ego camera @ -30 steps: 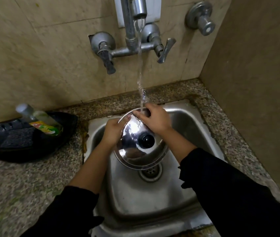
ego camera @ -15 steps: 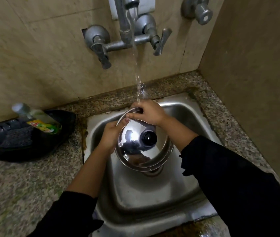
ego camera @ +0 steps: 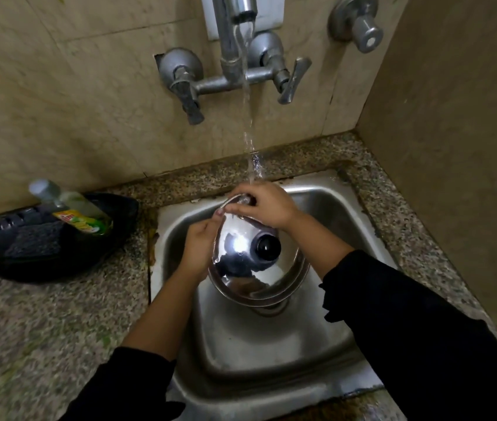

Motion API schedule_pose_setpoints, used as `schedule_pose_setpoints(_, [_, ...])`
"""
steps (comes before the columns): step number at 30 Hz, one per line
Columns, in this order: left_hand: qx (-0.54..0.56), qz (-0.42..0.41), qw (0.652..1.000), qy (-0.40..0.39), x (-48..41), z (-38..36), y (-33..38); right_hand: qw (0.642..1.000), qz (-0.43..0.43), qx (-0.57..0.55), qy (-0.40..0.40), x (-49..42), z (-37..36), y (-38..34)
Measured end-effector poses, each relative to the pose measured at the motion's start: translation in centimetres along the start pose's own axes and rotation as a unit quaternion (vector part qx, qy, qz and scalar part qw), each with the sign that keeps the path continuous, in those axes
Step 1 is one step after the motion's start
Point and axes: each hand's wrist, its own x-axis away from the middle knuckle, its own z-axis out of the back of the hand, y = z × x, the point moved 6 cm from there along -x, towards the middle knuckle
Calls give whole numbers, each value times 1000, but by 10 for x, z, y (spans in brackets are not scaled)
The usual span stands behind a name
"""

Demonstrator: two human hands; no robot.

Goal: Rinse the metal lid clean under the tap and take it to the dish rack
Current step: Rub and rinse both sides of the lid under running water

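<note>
Far left of the frame there was a black tray (ego camera: 67,262) sitting on the speckled granite counter (ego camera: 43,329), with a dark scrub pad (ego camera: 33,243) lying in it and a dish soap bottle (ego camera: 71,208) tipped over, cap pointing to the upper left, yellow-green label facing up.

Moving toward the middle, the left hand (ego camera: 197,247) was down inside the steel sink (ego camera: 271,354), closed on the left edge of the metal lid (ego camera: 259,278), thumb up along the rim and the other fingers tucked behind where I couldn't see them. The lid itself was held over the middle of the basin, tilted so its shiny domed top faced the camera, black knob (ego camera: 268,246) near the centre, lower edge hanging just above the drain.

Top centre, the wall tap (ego camera: 235,56) was running, and the stream of water (ego camera: 251,132) dropped straight down onto the upper edge of the lid, right where the right hand (ego camera: 267,208) was. That hand was curled over the top rim, fingers wrapped down on it, pretty much in the water. Both arms had black sleeves pushed up the forearm.

Upper right there was a separate round valve (ego camera: 359,24) on the tiled wall, and a plain wall ran down the right side.
</note>
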Motion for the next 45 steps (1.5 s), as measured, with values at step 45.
schedule_pose_setpoints(45, [16,-32,967,252,12,-1,16,946,-173,16,274,50,-16,3])
